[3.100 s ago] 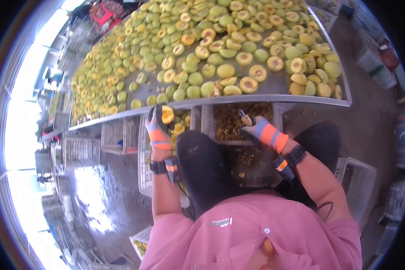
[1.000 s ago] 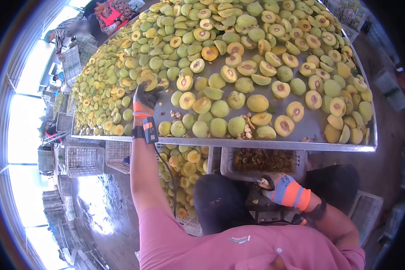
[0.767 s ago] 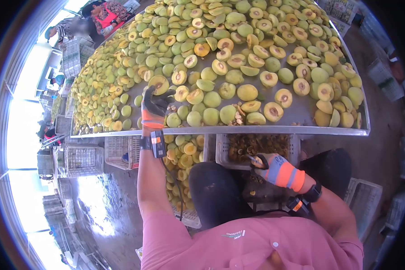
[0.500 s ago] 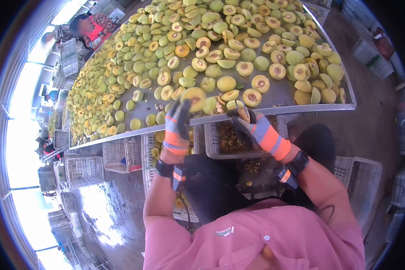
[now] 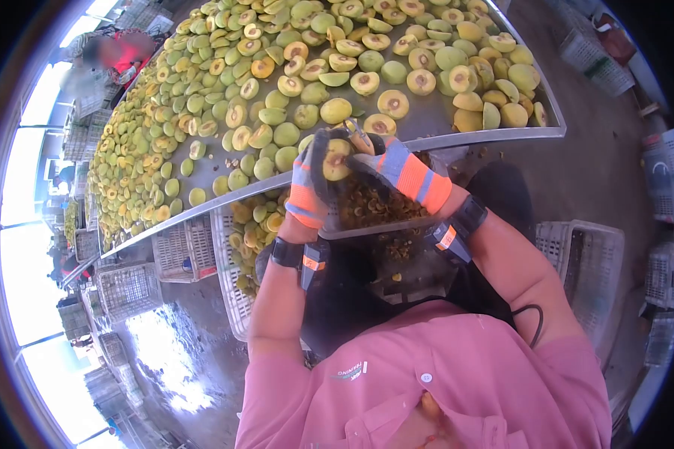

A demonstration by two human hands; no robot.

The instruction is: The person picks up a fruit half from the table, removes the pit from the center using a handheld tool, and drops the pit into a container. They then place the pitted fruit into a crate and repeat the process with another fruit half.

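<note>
My left hand point(image 5: 312, 179), in a dark glove with orange and grey bands, grips a peach half point(image 5: 337, 159) with its cut face turned up. Close beside it, my right hand point(image 5: 388, 168), gloved alike, is closed around a small wooden-handled pitting tool point(image 5: 360, 141) with a metal end. Both hands are just over the near rim of the metal table point(image 5: 457, 141), where many halved yellow-green peaches point(image 5: 393, 104) lie, some with brown stones showing.
Below my hands stands a crate point(image 5: 374, 230) with brown peach scraps. Left of it, another crate point(image 5: 228, 292) holds peach pieces. More crates point(image 5: 129, 290) stand on the wet floor, and one point(image 5: 595, 277) is at my right. A person point(image 5: 131, 51) sits across the table.
My hands have come together, the peach half now beside the pitting tool in my right hand. The view has shifted, so the table appears higher and further left.
</note>
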